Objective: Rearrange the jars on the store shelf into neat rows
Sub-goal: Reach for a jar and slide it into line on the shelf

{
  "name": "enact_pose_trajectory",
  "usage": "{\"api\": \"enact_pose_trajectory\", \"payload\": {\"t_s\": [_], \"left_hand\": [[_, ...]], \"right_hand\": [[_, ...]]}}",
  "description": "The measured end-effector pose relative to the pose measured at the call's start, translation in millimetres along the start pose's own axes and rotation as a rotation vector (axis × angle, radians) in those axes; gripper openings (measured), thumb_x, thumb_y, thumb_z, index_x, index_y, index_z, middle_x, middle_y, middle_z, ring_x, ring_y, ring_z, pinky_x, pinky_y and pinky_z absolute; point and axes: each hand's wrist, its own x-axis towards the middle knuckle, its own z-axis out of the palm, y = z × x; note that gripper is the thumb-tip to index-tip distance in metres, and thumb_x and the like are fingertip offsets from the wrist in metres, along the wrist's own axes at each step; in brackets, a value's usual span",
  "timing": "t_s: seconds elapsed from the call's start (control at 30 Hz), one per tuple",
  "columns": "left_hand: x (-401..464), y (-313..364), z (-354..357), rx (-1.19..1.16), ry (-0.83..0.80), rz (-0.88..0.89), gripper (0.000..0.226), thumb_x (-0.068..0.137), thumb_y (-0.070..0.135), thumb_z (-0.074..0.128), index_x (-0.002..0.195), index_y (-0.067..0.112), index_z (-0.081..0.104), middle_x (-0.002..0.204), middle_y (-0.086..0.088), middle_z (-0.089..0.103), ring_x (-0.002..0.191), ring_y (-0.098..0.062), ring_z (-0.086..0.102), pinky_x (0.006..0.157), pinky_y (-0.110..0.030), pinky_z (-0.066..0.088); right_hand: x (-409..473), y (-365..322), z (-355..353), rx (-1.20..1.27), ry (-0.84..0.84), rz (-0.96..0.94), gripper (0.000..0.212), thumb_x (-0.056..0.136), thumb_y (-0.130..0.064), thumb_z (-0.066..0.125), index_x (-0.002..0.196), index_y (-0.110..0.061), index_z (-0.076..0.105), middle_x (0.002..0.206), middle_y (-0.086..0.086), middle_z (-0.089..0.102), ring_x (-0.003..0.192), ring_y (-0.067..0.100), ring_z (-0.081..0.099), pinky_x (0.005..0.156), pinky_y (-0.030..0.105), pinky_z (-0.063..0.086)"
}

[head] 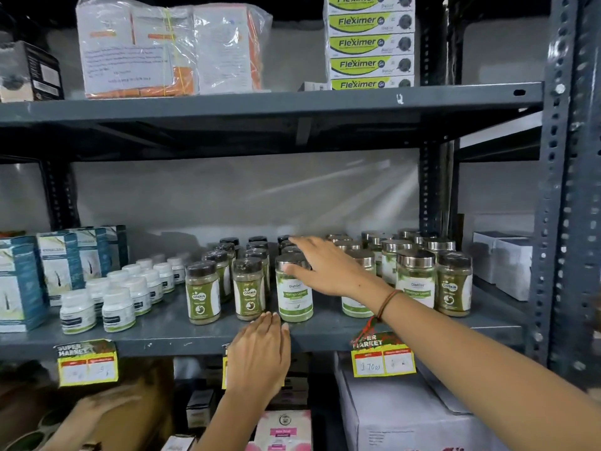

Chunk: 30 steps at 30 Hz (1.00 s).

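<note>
On the grey metal shelf (162, 333) stand rows of dark-lidded Gaska jars (203, 292) and, to the right, silver-lidded green-label jars (416, 278). One green-label jar (294, 301) stands at the front between the two groups. My right hand (325, 265) reaches in from the right with fingers spread, resting over that jar's lid and the jars behind it. My left hand (260, 353) lies flat at the shelf's front edge, fingertips just below that jar, holding nothing. A Gaska jar (453, 284) stands at the far right front.
Small white bottles (118, 307) and blue boxes (22, 281) fill the shelf's left. White boxes (507, 262) sit far right behind the upright (566, 222). Yellow price tags (383, 358) hang on the shelf edge. Cartons (406, 415) stand below; green Fleximer boxes (370, 43) are stacked above.
</note>
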Motion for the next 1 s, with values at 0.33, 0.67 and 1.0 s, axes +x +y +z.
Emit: {"api": "enact_pose_trajectory", "payload": {"t_s": [0.33, 0.67, 1.0], "left_hand": [[-6, -3, 7, -0.084, 0.077, 0.024, 0.049, 0.099, 0.036, 0.032, 0.109, 0.008, 0.072, 0.110, -0.008, 0.072, 0.106, -0.019, 0.066, 0.094, -0.036, 0.050], [-8, -1, 1, -0.057, 0.046, 0.034, 0.043, 0.099, 0.034, 0.035, 0.110, 0.010, 0.070, 0.110, -0.007, 0.072, 0.105, -0.021, 0.066, 0.094, -0.037, 0.049], [-9, 4, -6, -0.053, 0.029, 0.015, 0.044, 0.096, 0.032, 0.037, 0.106, 0.006, 0.072, 0.105, -0.011, 0.073, 0.101, -0.025, 0.067, 0.092, -0.040, 0.049]], "right_hand": [[23, 0, 2, 0.039, -0.071, 0.087, 0.066, 0.082, -0.065, 0.059, 0.119, -0.010, 0.063, 0.120, 0.010, 0.067, 0.111, 0.030, 0.061, 0.096, 0.045, 0.048], [-6, -8, -23, 0.070, 0.037, 0.079, 0.064, 0.080, -0.063, 0.062, 0.117, -0.011, 0.065, 0.118, 0.008, 0.069, 0.109, 0.026, 0.062, 0.092, 0.042, 0.050], [-81, 19, -90, 0.247, 0.107, 0.195, 0.069, 0.072, -0.066, 0.071, 0.125, -0.022, 0.065, 0.121, -0.009, 0.065, 0.106, 0.008, 0.060, 0.089, 0.026, 0.047]]}}
